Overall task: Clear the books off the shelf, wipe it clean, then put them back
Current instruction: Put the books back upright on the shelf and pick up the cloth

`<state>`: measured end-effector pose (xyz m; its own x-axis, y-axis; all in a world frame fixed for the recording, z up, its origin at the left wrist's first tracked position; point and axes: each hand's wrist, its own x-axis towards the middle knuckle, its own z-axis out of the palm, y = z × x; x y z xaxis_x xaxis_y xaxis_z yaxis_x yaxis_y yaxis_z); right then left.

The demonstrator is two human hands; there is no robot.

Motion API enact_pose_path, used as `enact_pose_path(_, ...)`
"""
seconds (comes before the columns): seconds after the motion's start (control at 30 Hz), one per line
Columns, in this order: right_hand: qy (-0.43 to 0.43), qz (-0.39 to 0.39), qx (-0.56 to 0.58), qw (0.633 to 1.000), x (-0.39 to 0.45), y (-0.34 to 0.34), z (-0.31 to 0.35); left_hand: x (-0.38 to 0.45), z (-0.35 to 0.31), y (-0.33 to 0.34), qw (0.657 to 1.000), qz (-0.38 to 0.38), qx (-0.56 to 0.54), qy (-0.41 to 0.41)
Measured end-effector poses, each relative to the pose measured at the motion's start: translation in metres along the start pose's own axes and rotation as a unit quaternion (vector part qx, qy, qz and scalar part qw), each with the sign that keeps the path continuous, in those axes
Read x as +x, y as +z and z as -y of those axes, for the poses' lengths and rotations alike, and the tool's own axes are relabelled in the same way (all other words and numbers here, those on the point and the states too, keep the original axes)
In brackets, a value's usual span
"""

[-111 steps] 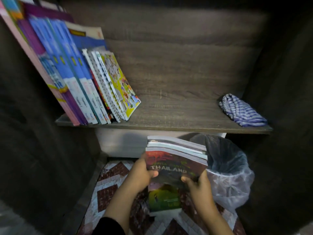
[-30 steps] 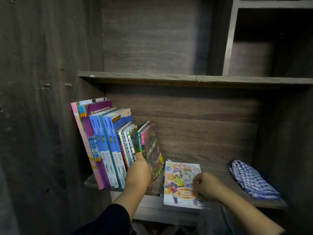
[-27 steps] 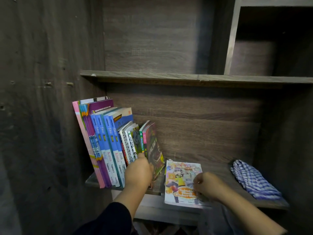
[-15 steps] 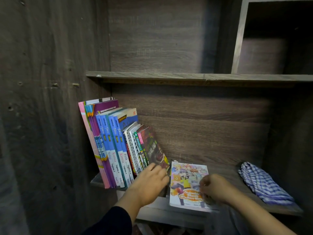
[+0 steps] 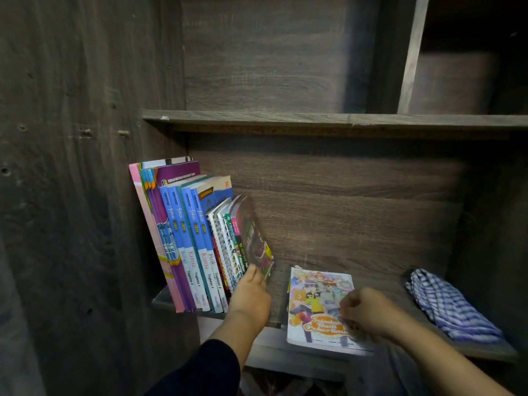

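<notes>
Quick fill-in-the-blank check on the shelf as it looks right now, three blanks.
1. The left hand touches the row of leaning books at its ____ end.
2. The cartoon-cover book lies ____ on the shelf.
3. The checked cloth sits at the shelf's ____ end.

Missing words: right; flat; right

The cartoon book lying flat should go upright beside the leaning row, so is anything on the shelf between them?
Nothing lies on the bare shelf between the cartoon book and the row; only the left hand, propping the end book.
</notes>
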<state>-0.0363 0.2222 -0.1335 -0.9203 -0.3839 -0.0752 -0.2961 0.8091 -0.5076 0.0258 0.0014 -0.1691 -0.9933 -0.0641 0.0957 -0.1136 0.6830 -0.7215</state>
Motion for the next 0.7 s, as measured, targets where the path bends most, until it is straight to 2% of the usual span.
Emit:
enact_pose_path(0.3, 0.021, -0.008, 0.035, 0.999, 0.004, -0.004, -0.003, 0.004, 0.001, -0.006, 0.999, 0.009, -0.030, 0.007)
enact_pose_path(0.5, 0.050, -0.033, 0.074, 0.995, 0.007, -0.005, -0.009, 0.002, 0.004, -0.009, 0.998, -0.015, -0.054, 0.018)
enact_pose_path(0.57, 0.069, -0.047, 0.086, 0.993, 0.009, -0.006, -0.013, 0.003, 0.002, -0.011, 0.992, -0.055, -0.114, 0.024)
enact_pose_path(0.63, 0.096, -0.063, 0.086, 0.990, 0.013, -0.006, -0.017, 0.001, -0.003, -0.021, 0.969, -0.052, -0.240, -0.003)
enact_pose_path(0.67, 0.110, -0.059, 0.089, 0.988, 0.012, -0.006, -0.018, 0.001, -0.007, -0.028, 0.942, -0.024, -0.333, -0.037)
enact_pose_path(0.7, 0.122, -0.043, 0.103, 0.986, 0.012, -0.006, -0.018, 0.000, -0.010, -0.035, 0.896, 0.015, -0.438, -0.072)
